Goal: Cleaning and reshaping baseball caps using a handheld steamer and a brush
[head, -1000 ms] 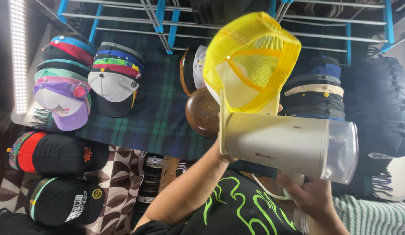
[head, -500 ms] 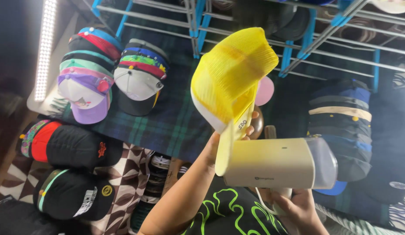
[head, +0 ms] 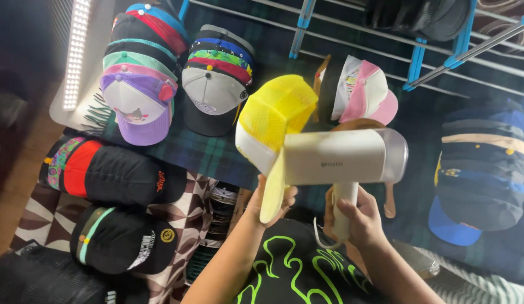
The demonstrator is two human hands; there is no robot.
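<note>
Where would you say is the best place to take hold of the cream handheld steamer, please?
Probably by its handle, from below: it hangs under the steamer, whose body lies level, and the right hand wraps it there.

Mesh-backed yellow cap (head: 276, 115), steamer (head: 340, 157) – seemingly matt plastic

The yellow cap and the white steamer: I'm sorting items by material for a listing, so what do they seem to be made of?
Yellow cap: open mesh back, seemingly synthetic netting, with holes visible across the crown; the white front panel and pale yellow brim look like smooth matte fabric or foam. Steamer: smooth cream plastic body with a slight sheen, and a clear, seemingly plastic tank at its end.
</note>
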